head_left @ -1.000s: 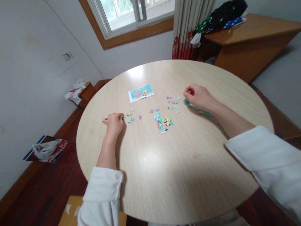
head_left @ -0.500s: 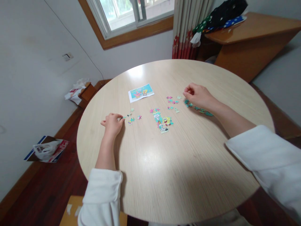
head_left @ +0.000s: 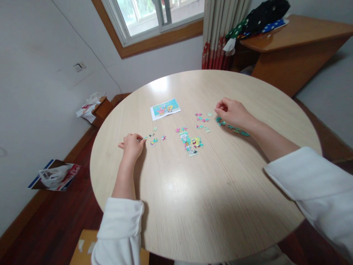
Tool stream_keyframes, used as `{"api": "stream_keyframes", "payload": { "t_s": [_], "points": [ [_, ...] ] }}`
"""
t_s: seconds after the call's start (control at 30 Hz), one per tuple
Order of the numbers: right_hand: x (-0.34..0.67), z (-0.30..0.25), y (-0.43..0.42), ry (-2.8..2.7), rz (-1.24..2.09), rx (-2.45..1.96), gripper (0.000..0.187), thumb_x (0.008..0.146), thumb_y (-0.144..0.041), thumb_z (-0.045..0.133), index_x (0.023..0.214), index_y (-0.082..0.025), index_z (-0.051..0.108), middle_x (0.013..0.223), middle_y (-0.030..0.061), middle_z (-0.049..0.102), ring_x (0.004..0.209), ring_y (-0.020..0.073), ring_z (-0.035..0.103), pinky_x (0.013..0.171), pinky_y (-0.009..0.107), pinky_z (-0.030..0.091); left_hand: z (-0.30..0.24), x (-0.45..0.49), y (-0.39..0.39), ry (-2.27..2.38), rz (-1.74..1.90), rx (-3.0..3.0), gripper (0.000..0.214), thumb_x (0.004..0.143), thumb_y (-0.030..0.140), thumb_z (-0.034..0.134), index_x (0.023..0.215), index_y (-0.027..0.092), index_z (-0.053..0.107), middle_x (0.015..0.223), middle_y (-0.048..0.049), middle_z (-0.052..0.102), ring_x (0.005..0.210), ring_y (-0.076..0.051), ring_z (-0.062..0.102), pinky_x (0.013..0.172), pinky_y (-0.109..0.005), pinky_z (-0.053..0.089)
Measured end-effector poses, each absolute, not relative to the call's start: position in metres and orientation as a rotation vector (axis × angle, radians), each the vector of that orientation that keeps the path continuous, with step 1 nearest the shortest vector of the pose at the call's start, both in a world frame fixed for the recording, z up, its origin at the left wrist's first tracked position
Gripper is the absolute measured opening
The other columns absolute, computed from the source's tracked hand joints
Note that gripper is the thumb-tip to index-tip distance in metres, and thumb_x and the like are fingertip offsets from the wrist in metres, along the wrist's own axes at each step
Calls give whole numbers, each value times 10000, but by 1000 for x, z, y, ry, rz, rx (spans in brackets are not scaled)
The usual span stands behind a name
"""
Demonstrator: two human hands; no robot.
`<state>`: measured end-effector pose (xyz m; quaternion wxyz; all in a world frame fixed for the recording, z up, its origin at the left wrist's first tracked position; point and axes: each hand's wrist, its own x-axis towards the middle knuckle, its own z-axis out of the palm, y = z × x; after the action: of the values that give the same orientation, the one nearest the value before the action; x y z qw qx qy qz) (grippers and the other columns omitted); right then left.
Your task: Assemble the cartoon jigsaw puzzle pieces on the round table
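On the round pale wooden table (head_left: 209,206) lies a partly joined cartoon puzzle (head_left: 191,142) in the middle. My left hand (head_left: 132,144) rests curled on the table, its fingertips pinched on a small puzzle piece (head_left: 145,138) beside a few loose pieces (head_left: 154,140). My right hand (head_left: 231,112) lies curled at the right, thumb against fingers, next to a row of teal pieces (head_left: 233,128). Whether it holds anything is hidden. More loose pieces (head_left: 202,119) lie between the hands. A small reference picture (head_left: 164,108) lies farther back.
A wooden desk (head_left: 292,44) with dotted cloth (head_left: 259,18) stands at the back right by a curtain (head_left: 220,33). A window (head_left: 154,14) is behind. On the floor to the left lie a plastic bag on a booklet (head_left: 53,176) and a small box (head_left: 102,107).
My left hand slid slightly down and left, its fingers uncurling a little toward the small piece. My right hand stayed in place.
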<state>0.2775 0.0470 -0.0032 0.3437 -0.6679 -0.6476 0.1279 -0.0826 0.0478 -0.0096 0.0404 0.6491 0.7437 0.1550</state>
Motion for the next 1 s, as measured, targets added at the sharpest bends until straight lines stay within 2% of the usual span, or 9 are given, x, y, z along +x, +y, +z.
{"api": "stream_keyframes", "payload": {
  "t_s": [0.3,0.47,0.7,1.0],
  "points": [
    [279,-4,48,-1706,339,-1718,31,781,-265,536,756,-246,536,735,71,610,693,231,547,664,388,421,-5,-78,43,2194,586,1975,91,740,245,599,692,198,537,810,-52,673,915,-283,591,882,-453,282],
    [278,-3,47,-1710,345,-1710,41,787,-277,528,755,-252,532,735,66,602,704,230,538,664,384,418,-3,-77,42,2172,604,1978,83,741,249,598,712,196,542,788,-33,672,829,-243,606,863,-417,290],
    [276,-4,47,-1691,352,-1701,41,779,-252,536,742,-249,520,727,60,595,712,229,540,663,379,412,3,-72,38,2112,777,1938,166,789,252,557,929,222,641,754,-17,683,819,-232,642,876,-402,290],
    [272,0,45,-1697,337,-1736,53,768,-205,517,729,-237,503,724,56,608,666,207,539,654,361,409,2,-68,36,2057,859,1961,174,786,286,557,910,218,659,715,-7,680,793,-225,650,886,-400,318]
  ]
}}
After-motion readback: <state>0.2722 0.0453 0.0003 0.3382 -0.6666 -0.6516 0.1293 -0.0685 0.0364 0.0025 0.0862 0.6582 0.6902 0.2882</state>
